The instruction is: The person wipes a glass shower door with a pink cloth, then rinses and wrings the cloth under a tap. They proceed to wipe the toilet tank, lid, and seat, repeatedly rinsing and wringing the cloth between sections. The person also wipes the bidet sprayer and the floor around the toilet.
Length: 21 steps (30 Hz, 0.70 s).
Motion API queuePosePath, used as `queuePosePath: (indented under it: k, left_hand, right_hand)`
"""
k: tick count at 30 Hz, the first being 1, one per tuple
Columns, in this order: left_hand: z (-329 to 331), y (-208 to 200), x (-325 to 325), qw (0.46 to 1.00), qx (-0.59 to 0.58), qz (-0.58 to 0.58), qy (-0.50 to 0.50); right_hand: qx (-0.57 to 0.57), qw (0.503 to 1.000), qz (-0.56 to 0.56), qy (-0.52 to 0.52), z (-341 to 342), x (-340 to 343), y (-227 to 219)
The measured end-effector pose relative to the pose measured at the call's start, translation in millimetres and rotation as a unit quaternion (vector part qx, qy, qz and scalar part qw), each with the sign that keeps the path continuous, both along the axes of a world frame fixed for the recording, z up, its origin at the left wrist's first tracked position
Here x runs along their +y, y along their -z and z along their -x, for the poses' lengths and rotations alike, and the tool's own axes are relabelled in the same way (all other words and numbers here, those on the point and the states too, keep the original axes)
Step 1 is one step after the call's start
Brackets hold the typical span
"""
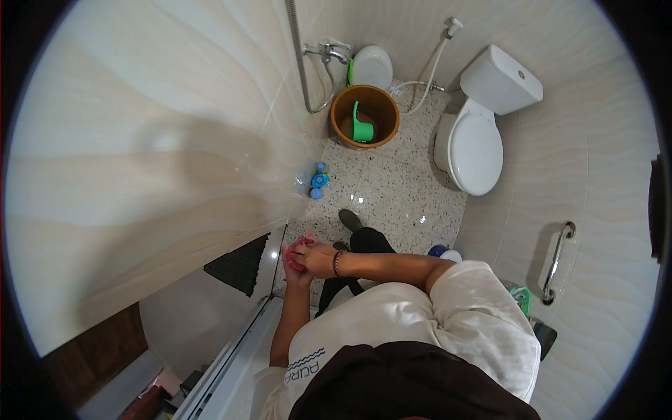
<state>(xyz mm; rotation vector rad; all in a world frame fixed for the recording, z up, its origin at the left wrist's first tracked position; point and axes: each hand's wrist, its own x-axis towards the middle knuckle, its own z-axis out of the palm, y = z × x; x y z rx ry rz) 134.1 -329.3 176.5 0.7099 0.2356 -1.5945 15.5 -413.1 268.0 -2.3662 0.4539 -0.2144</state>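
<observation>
Both of my hands are together at the left, in front of my body, on a bright pink crumpled piece that looks like a cloth or a thin glove [301, 245]. My left hand [296, 275] is under and beside it, with the fingers partly covered by the pink bundle. From the right, my right hand [318, 260] presses over the bundle with bent fingers; a beaded bracelet [338, 264] circles that wrist. Which part each finger grips is too small to make out.
A brown bucket [336, 119] with a green dipper [362, 131] inside stands by the wall tap [329, 52]. Several blue-capped bottles [319, 180] line the left wall. At right are a white toilet [475, 152] and a grab bar [558, 262]. A dark mat [241, 264] lies beyond the doorway.
</observation>
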Motion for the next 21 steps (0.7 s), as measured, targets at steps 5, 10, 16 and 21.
queuePosePath:
  k: [5, 10, 16, 21]
  left_hand:
    - [13, 25, -20, 0.982, -0.073, -0.121, 0.125]
    - [54, -13, -91, 0.904, -0.217, -0.234, 0.286]
    - [84, 8, -172, 0.902, -0.271, -0.189, 0.280]
    - [113, 15, -229, 0.874, -0.298, -0.244, 0.296]
  right_hand:
    - [-0.006, 0.992, -0.120, 0.032, 63, -16, 29]
    - [0.054, 0.965, -0.209, 0.148, 121, -69, 64]
    - [0.146, 0.899, -0.279, 0.304, 194, -163, 179]
    - [0.325, 0.806, -0.300, 0.394, 231, -255, 245]
